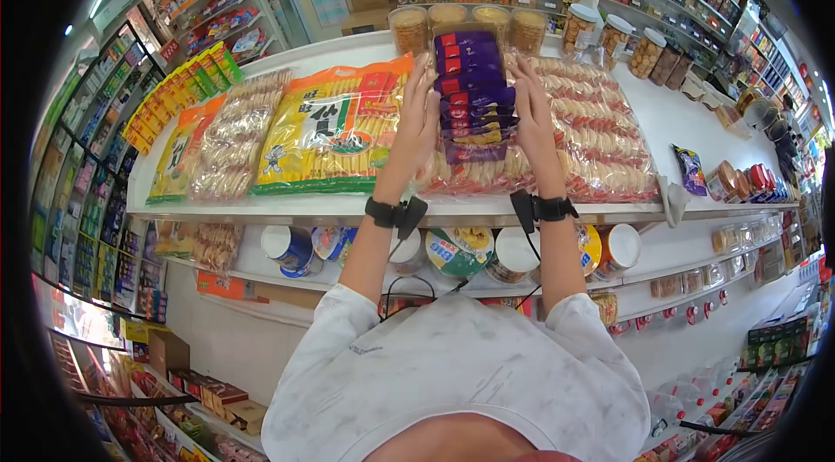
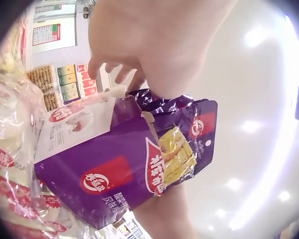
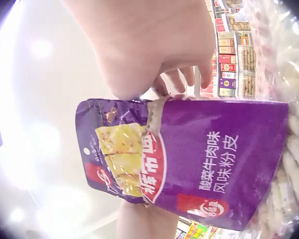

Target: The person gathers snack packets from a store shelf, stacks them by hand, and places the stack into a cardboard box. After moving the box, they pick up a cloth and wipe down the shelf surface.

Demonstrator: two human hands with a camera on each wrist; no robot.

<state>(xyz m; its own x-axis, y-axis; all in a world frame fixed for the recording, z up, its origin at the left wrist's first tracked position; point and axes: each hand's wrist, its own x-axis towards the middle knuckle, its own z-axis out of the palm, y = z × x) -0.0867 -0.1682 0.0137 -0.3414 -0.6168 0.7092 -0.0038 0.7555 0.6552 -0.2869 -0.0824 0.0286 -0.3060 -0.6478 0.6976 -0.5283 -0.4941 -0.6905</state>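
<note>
A purple display box (image 2: 84, 169) with a torn-open front holds several purple snack pouches (image 1: 470, 70). It rests on clear bags of rice crackers (image 1: 487, 175), in front of the person. My left hand (image 1: 417, 118) lies along the box's left side with fingers stretched forward. Along its right side, my right hand (image 1: 534, 105) presses in the same way, so the box is between both palms. The right wrist view shows the thumb at the top edge of the box (image 3: 229, 144), with the other fingers partly hidden behind it.
Left of the box lies a large yellow snack bag (image 1: 322, 131). More bagged crackers (image 1: 600, 131) are on the right. Clear jars (image 1: 409, 31) stand behind, on the white counter (image 1: 678, 118). Instant noodle tubs (image 1: 461, 251) fill the shelf below.
</note>
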